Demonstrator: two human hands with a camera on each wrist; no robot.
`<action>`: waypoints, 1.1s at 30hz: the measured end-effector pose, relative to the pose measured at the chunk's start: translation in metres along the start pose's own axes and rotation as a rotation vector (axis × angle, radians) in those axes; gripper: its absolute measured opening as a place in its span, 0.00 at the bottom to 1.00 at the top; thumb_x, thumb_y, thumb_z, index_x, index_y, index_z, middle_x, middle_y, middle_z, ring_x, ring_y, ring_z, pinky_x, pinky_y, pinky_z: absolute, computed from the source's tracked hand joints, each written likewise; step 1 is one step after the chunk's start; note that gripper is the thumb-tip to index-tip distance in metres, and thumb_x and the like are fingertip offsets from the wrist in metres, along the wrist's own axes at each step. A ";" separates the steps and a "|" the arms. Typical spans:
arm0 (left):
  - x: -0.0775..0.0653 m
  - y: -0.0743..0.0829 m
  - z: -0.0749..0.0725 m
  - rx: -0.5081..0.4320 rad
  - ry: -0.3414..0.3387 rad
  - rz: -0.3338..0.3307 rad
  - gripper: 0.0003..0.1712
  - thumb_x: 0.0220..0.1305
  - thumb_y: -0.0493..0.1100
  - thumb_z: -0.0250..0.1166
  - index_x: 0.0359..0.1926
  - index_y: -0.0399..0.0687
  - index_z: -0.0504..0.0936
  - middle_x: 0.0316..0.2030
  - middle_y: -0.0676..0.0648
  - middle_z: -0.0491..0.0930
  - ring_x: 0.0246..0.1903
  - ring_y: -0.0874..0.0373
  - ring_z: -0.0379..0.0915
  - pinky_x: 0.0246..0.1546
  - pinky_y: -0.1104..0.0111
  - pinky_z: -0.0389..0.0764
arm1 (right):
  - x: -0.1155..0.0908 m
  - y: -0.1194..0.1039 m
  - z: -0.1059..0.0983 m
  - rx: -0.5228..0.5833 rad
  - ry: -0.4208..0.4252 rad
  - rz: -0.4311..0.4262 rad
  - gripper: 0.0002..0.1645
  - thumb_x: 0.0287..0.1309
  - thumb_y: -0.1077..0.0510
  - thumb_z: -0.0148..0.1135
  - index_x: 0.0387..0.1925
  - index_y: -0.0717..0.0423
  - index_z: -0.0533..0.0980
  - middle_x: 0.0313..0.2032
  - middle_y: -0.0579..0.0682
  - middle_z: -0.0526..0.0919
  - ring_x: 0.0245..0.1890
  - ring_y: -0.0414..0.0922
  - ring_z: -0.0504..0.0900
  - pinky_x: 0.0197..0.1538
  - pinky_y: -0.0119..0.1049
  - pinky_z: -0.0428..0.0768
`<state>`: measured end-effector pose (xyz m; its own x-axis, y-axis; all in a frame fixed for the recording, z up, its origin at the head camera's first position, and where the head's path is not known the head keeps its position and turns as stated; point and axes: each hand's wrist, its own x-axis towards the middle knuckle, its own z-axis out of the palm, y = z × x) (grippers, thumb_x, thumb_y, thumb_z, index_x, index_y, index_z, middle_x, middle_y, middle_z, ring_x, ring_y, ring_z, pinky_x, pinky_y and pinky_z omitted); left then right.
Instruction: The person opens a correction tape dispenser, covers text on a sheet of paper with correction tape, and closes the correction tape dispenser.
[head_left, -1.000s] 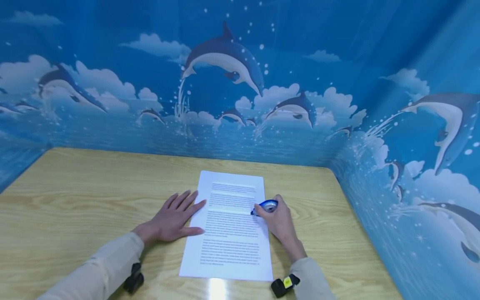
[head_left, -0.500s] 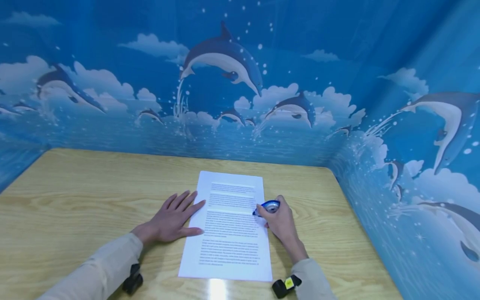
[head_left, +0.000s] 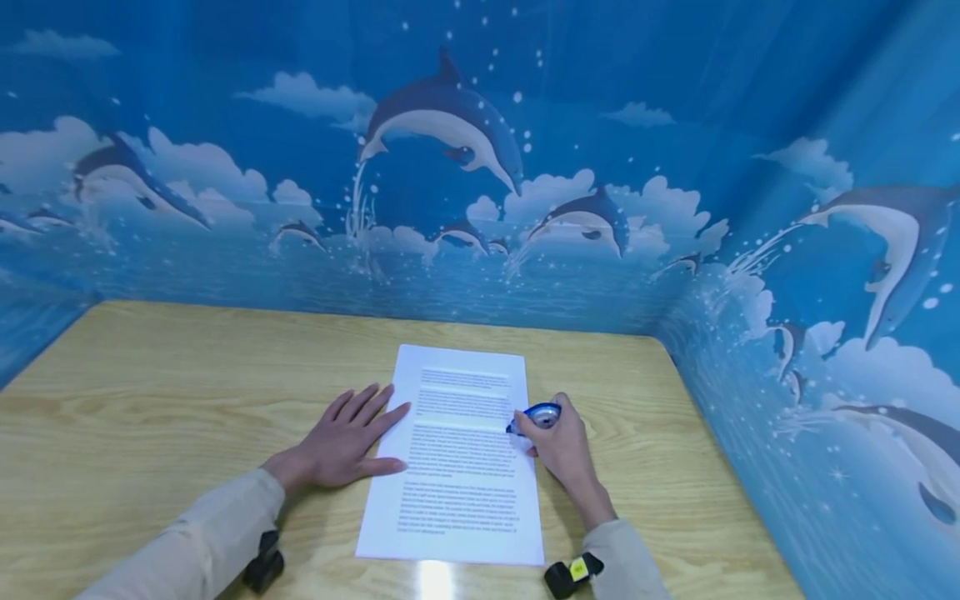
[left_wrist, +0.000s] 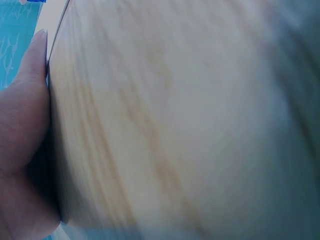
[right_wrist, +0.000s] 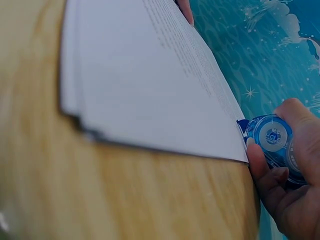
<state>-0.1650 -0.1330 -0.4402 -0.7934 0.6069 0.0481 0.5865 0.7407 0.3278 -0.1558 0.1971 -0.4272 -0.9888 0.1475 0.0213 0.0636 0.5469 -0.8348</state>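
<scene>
Correction tape [head_left: 544, 417] clamped by right hand [head_left: 562, 442], paper [head_left: 459, 492] touched at left edge by left hand [head_left: 339, 446], fingers spread, wide bench [head_left: 187, 367] alongside

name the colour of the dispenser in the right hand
The dispenser is mostly blue, showing best in the right wrist view.

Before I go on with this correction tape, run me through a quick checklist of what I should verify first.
1. Paper lying flat on the table: ok, it looks flat in the head view.
2. Left hand steadying the paper: ok, fingers spread, fingertips over its left edge; how firmly it presses, cannot tell.
3. Right hand gripping the correction tape: ok, held between thumb and fingers.
4. Tip in contact with the paper: cannot tell, it is too small to see.
5. Fresh white strip over the printed lines: cannot tell, white on white.
</scene>
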 end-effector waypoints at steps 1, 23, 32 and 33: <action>0.000 -0.001 0.001 0.006 -0.003 -0.006 0.49 0.60 0.75 0.49 0.74 0.53 0.55 0.73 0.39 0.46 0.71 0.39 0.38 0.65 0.43 0.39 | 0.000 0.000 0.000 0.008 -0.001 0.002 0.23 0.55 0.53 0.69 0.41 0.60 0.66 0.33 0.56 0.79 0.19 0.43 0.80 0.22 0.33 0.80; -0.003 0.000 -0.015 -0.232 0.048 -0.049 0.49 0.65 0.69 0.52 0.75 0.49 0.47 0.72 0.35 0.44 0.70 0.40 0.40 0.65 0.43 0.44 | 0.006 -0.001 -0.018 0.407 -0.082 0.227 0.34 0.61 0.31 0.51 0.46 0.58 0.68 0.25 0.51 0.71 0.21 0.42 0.70 0.22 0.31 0.73; 0.008 0.003 -0.038 -0.264 0.123 -0.054 0.50 0.61 0.70 0.54 0.74 0.48 0.53 0.69 0.38 0.56 0.67 0.41 0.49 0.62 0.42 0.54 | -0.001 -0.025 -0.019 0.460 -0.117 0.156 0.33 0.61 0.30 0.50 0.42 0.57 0.69 0.24 0.52 0.72 0.21 0.45 0.71 0.23 0.34 0.73; 0.008 0.005 -0.040 -0.274 0.128 -0.049 0.49 0.61 0.70 0.55 0.74 0.47 0.54 0.68 0.39 0.57 0.67 0.41 0.50 0.62 0.42 0.55 | -0.002 -0.028 -0.019 0.465 -0.116 0.146 0.32 0.61 0.31 0.52 0.40 0.57 0.69 0.24 0.53 0.73 0.21 0.45 0.71 0.24 0.34 0.74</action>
<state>-0.1754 -0.1359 -0.4006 -0.8439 0.5182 0.1385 0.4948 0.6522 0.5743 -0.1532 0.1969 -0.3932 -0.9842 0.0883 -0.1534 0.1618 0.0979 -0.9819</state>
